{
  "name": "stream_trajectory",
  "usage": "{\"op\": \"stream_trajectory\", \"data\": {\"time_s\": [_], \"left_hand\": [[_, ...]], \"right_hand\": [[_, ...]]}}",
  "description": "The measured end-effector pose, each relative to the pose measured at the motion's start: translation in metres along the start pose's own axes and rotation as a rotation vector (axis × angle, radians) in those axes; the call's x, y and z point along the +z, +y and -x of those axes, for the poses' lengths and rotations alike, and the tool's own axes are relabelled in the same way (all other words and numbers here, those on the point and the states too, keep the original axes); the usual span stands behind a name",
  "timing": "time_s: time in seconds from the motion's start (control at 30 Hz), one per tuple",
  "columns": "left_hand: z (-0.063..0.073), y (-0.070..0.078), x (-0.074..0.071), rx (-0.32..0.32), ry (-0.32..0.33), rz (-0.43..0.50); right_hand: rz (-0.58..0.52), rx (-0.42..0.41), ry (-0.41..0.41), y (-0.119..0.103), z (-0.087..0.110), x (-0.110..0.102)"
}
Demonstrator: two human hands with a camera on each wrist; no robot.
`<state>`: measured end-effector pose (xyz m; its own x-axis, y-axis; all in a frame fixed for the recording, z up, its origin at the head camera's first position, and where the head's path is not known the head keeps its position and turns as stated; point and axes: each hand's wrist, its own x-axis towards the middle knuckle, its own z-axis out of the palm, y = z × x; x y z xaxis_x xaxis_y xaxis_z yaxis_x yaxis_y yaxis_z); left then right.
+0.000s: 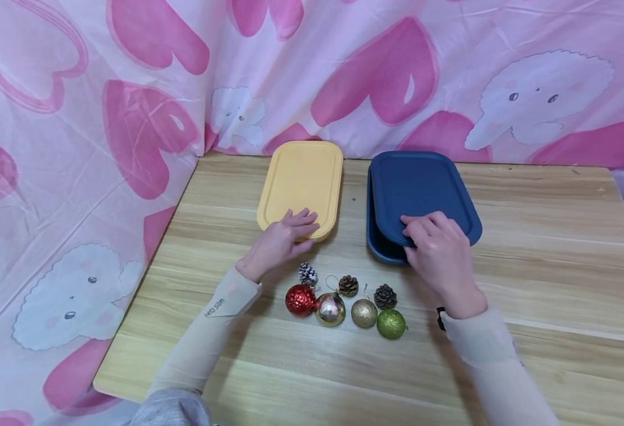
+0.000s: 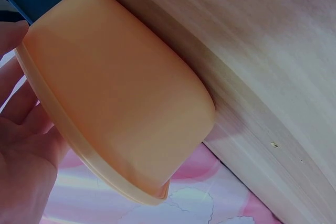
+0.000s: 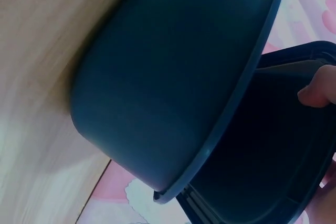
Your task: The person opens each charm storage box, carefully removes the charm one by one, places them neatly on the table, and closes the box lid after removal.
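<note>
On the left of the table stands a yellow container point(image 2: 121, 82) with its yellow lid point(image 1: 303, 177) on. My left hand point(image 1: 280, 242) rests on the near end of that lid, fingers extended, thumb by the rim. To the right is a dark blue container point(image 3: 173, 72). Its blue lid point(image 1: 418, 183) sits raised and shifted to the right, leaving a gap along the left and near sides. My right hand point(image 1: 442, 257) pinches this lid at its near edge, with the thumb point(image 3: 320, 87) on the underside and the fingers above.
Nearer on the wooden table point(image 1: 301, 373) lie a red ball point(image 1: 301, 300), a shiny gold ball point(image 1: 330, 309), a glittery gold ball point(image 1: 364, 313), a green ball point(image 1: 391, 324) and pine cones point(image 1: 348, 286). A pink patterned cloth point(image 1: 269, 65) hangs behind the table.
</note>
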<state>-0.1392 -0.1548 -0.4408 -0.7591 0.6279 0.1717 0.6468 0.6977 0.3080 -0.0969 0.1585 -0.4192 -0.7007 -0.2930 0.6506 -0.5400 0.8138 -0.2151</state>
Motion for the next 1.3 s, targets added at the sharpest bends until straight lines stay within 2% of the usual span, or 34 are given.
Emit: {"op": "stream_trajectory", "data": {"time_s": [0.17, 0.53, 0.67, 1.3], "left_hand": [[-0.001, 0.001, 0.0, 0.002, 0.0, 0.004], [-0.001, 0.002, -0.001, -0.005, -0.004, 0.0], [-0.001, 0.001, -0.001, 0.003, 0.006, 0.003], [0.0, 0.001, 0.0, -0.006, 0.008, 0.034]], "right_hand": [[-0.025, -0.001, -0.044, 0.0, 0.002, 0.002], [-0.032, -0.012, -0.265, -0.003, 0.01, -0.003], [-0.024, -0.027, -0.317, -0.005, 0.014, -0.001], [-0.032, -0.034, -0.335, -0.006, 0.022, 0.003]]}}
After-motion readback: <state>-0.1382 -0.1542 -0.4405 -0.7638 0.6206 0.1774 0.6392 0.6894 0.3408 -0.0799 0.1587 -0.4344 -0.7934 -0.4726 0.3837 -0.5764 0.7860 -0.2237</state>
